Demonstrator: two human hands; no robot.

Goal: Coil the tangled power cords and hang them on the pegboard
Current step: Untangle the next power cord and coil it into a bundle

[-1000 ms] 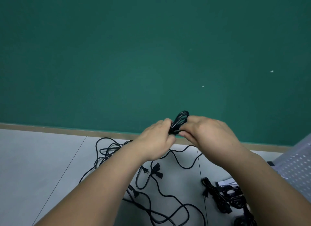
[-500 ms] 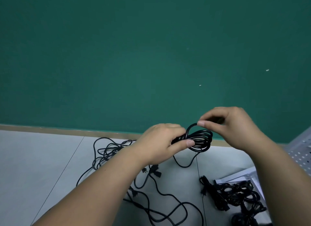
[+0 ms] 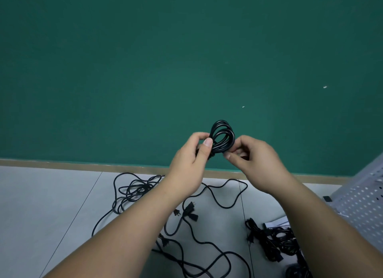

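A small coil of black power cord (image 3: pixel 222 135) stands upright between my hands, in front of the green wall. My left hand (image 3: pixel 191 163) grips the coil's lower left side, thumb pressed across the strands. My right hand (image 3: pixel 252 163) pinches the coil's lower right part with thumb and fingers. A loose length of the same cord (image 3: pixel 224 194) trails down to the floor. Tangled black cords (image 3: pixel 134 191) with plugs (image 3: pixel 189 209) lie on the grey floor below. The white pegboard (image 3: pixel 364 201) leans at the right edge.
Several bundled black cords (image 3: pixel 275 242) lie on the floor at the lower right beside the pegboard, over a white sheet (image 3: pixel 275 224). A tan baseboard (image 3: pixel 83 165) runs along the foot of the green wall. Floor at the left holds no cords.
The coil has turned from lying flat to standing upright. My right hand dropped from above the coil to pinch its lower right side, and my left hand rose slightly with it.
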